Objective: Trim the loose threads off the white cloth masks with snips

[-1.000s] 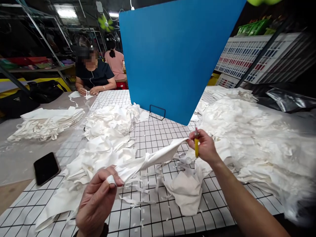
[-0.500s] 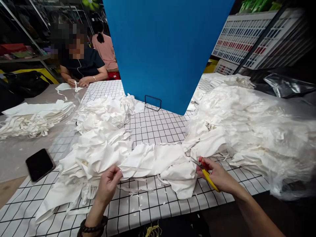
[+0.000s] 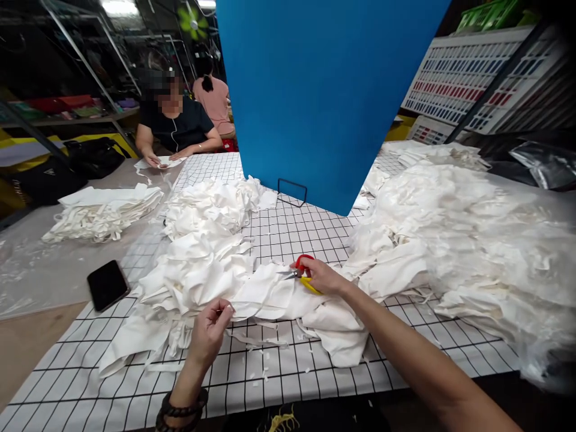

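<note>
My right hand (image 3: pixel 321 277) is closed around the handles of a pair of scissors (image 3: pixel 305 259), one handle loop red and the other yellow. The metal blades point left, over the row of white fabric pieces (image 3: pixel 270 294) across the near part of the table. My left hand (image 3: pixel 210 330), with a dark beaded bracelet at the wrist, pinches the left corner of a fabric piece between thumb and fingertips. Loose white straps and small white scraps (image 3: pixel 265 372) lie on the cloth just right of that hand.
A heap of white pieces (image 3: pixel 198 258) lies left, a larger plastic-wrapped heap (image 3: pixel 472 222) right. A blue board (image 3: pixel 324 108) stands over the checked tablecloth (image 3: pixel 288 231). At left are a phone (image 3: pixel 107 285) and stacked white fabric (image 3: pixel 108 210). A co-worker (image 3: pixel 177 126) sits opposite.
My right hand has moved left with the scissors, from the right end of the fabric row to above its middle. My left hand stays at the fabric's left corner. The camera view has shifted.
</note>
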`<control>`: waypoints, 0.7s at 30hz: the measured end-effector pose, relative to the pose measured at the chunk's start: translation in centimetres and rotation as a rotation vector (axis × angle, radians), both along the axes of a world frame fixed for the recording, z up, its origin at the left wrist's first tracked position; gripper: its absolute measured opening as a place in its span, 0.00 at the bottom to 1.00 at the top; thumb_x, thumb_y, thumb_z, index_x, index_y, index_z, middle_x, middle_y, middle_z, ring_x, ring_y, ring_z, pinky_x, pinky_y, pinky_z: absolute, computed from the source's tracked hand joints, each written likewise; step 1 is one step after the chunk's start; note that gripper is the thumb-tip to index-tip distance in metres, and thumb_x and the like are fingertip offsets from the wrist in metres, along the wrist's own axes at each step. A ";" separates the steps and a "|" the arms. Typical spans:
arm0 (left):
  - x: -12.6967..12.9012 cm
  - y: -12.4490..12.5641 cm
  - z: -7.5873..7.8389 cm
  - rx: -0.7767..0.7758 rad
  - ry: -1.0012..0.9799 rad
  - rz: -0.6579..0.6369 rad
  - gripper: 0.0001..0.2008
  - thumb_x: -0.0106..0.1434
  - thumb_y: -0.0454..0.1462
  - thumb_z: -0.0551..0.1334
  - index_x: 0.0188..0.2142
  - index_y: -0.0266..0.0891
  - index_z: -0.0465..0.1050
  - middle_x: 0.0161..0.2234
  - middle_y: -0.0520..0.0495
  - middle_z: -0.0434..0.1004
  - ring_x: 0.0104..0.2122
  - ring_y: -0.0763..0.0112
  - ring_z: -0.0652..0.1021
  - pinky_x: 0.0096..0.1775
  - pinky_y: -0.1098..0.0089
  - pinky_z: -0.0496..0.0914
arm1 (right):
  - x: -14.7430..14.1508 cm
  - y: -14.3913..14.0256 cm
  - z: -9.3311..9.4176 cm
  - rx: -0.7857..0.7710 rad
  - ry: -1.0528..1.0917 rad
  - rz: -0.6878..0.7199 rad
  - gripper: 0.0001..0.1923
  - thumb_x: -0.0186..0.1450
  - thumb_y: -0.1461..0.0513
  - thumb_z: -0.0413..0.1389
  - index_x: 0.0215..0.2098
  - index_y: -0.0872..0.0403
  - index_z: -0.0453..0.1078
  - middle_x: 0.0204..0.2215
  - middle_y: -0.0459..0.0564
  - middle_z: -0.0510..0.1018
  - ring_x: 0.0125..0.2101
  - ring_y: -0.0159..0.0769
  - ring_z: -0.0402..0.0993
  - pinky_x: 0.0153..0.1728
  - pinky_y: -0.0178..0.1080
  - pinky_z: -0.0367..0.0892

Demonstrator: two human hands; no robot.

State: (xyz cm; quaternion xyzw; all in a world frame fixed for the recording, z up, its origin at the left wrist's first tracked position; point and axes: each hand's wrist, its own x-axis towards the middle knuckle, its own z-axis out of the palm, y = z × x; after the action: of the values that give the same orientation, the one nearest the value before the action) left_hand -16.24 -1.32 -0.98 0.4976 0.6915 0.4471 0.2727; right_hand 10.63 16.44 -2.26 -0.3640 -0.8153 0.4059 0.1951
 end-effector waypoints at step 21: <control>16.6 5.1 3.8 -0.315 -1.245 -0.196 0.25 0.54 0.53 0.67 0.38 0.32 0.74 0.17 0.59 0.55 0.17 0.82 0.54 0.20 0.76 0.49 | 4.4 -8.8 4.7 0.709 0.161 -0.123 0.07 0.59 0.67 0.54 0.34 0.49 0.68 0.23 0.46 0.73 0.25 0.39 0.71 0.32 0.44 0.67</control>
State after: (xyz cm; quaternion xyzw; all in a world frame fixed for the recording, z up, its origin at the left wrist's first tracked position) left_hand 0.40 3.76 2.79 0.1601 0.4128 0.5181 0.7318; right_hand 15.04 7.63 2.41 -0.2890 -0.8640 0.1128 0.3965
